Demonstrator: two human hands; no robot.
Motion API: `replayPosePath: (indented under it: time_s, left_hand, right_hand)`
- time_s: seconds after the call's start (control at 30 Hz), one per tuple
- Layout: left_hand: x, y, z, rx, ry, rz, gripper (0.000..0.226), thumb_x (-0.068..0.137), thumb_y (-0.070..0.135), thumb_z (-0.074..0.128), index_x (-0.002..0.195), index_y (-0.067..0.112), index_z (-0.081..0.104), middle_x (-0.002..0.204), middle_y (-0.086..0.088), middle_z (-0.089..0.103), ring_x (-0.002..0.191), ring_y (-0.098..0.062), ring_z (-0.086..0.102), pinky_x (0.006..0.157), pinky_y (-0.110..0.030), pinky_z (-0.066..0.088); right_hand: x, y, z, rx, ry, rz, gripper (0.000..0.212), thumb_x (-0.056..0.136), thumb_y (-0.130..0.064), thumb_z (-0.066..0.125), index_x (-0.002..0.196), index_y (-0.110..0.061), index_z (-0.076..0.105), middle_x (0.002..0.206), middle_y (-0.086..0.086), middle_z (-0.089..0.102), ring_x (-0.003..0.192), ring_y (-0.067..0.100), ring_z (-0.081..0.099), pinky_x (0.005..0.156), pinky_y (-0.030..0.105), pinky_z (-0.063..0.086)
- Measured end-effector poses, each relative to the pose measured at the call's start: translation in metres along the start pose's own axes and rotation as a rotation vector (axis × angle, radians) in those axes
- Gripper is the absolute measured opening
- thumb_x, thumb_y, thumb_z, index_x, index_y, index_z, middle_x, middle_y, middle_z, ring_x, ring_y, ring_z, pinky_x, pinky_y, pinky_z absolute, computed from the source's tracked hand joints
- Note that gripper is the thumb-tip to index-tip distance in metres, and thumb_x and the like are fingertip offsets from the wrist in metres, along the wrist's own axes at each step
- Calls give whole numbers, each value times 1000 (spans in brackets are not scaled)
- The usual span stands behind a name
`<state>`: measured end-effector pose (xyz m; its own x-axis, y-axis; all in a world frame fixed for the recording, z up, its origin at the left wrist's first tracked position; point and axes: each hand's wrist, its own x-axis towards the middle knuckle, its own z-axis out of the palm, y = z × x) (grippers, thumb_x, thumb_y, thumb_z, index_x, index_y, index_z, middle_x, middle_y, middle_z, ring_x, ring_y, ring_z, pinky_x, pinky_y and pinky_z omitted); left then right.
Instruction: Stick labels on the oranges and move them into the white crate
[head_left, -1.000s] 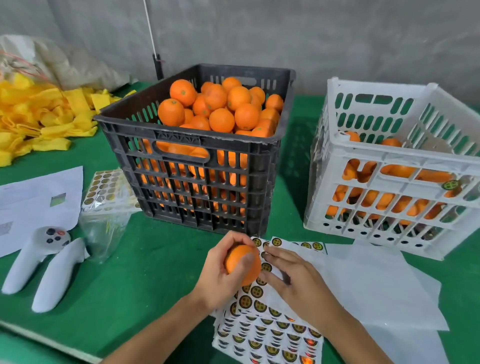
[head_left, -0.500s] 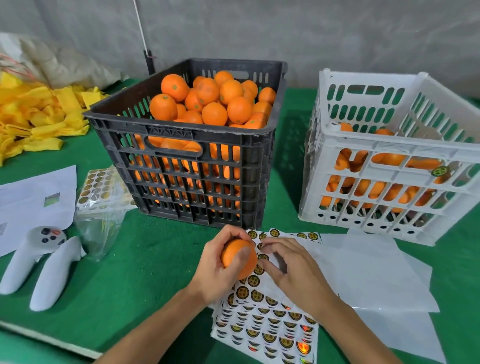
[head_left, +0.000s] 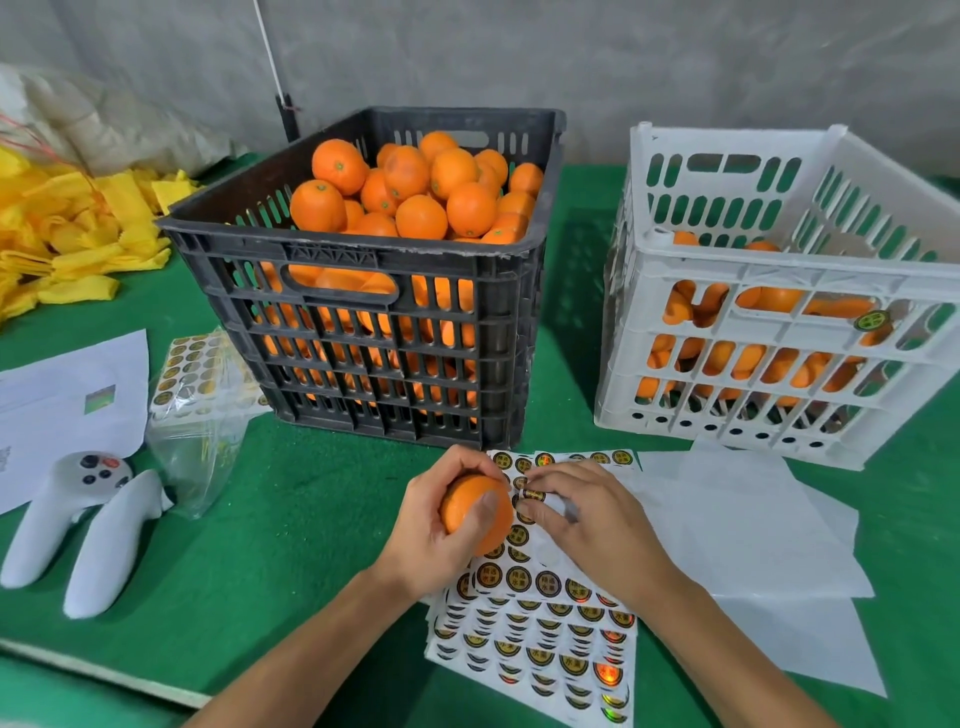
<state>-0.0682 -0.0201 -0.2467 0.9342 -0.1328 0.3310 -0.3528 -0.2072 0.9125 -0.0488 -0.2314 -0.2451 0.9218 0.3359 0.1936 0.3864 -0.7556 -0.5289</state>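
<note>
My left hand (head_left: 434, 525) grips an orange (head_left: 475, 512) just above the stack of label sheets (head_left: 545, 639) on the green table. My right hand (head_left: 592, 525) pinches a round black-and-gold label (head_left: 533, 494) lifted off the sheet, right beside the orange. The black crate (head_left: 374, 332) behind is heaped with unlabelled oranges (head_left: 415, 187). The white crate (head_left: 769, 332) at the right holds several oranges (head_left: 769, 301) low inside, one showing a label through the slats.
Two white controllers (head_left: 78, 530) lie at the left front, with a plastic bag of label sheets (head_left: 200, 395) and white paper (head_left: 72, 400) behind them. Yellow foam nets (head_left: 67, 228) are piled at far left. Blank backing sheets (head_left: 737, 535) lie at the right.
My right hand's fingers have peeled a label off the sheet and now hold it up next to the orange. The left hand keeps the orange in the same place.
</note>
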Motion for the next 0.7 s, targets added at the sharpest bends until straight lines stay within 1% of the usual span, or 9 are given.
replayPosePath:
  time_s: [0.2,0.27,0.33,0.4,0.43,0.5,0.57,0.63,0.7]
  left_hand:
    - [-1,0,4,-1,-60,49,25,95,42,60,113,26,63,109,4,70,99,-24,68,79,-24,56]
    - [-1,1,6,-16,-83,52,24,96,43,59,114,27,63,109,4,69,99,-23,68,79,-24,56]
    - [-2,0,7,-21,-104,39,26,96,44,59,115,27,62,110,3,69,100,-25,68,79,-28,58]
    - [-1,-1,7,-15,-113,13,31,95,46,59,116,24,62,110,1,70,101,-28,68,80,-33,59]
    - [-1,-1,7,-12,-116,1,31,95,46,59,116,24,62,110,1,69,101,-27,68,79,-34,59]
    - [-1,-1,7,-10,-121,-8,28,94,45,59,115,26,62,110,2,69,101,-26,68,80,-31,58]
    - [-1,-1,7,-10,-125,-5,27,94,44,59,115,26,62,111,3,69,101,-26,68,80,-29,57]
    - [-1,-1,6,-11,-125,-14,29,94,44,59,115,24,63,111,2,69,102,-27,67,81,-32,58]
    - [-1,-1,6,-12,-126,-22,31,94,45,59,116,22,63,111,0,70,102,-29,67,81,-36,59]
  right_hand:
    - [-3,-4,-2,-88,62,-30,33,96,-43,66,123,-24,71,119,-11,71,113,10,59,97,27,49]
    - [-4,-4,-6,-84,37,-43,39,96,-44,65,129,-24,69,124,-9,70,116,10,60,100,30,51]
    - [-3,-2,-11,-29,-39,-80,40,97,-42,65,134,-26,66,131,-10,67,120,9,59,103,32,49]
    - [-2,3,-18,28,-119,-108,40,98,-43,64,136,-29,64,134,-13,64,121,1,56,106,23,45]
    - [-2,5,-21,44,-149,-109,41,98,-44,63,137,-31,63,138,-16,61,121,-9,52,107,14,40]
    - [-4,9,-22,34,-196,-109,43,100,-45,60,141,-33,61,145,-22,53,112,-29,41,99,-4,27]
    - [-4,12,-19,26,-224,-104,44,100,-44,59,142,-32,60,151,-23,46,107,-36,34,92,-8,22]
    - [-3,14,-18,-6,-228,-100,48,100,-51,56,144,-33,58,154,-23,43,122,-27,33,99,-6,18]
    - [0,16,-18,-58,-226,-107,53,101,-56,51,147,-33,54,158,-21,39,140,-11,30,110,4,17]
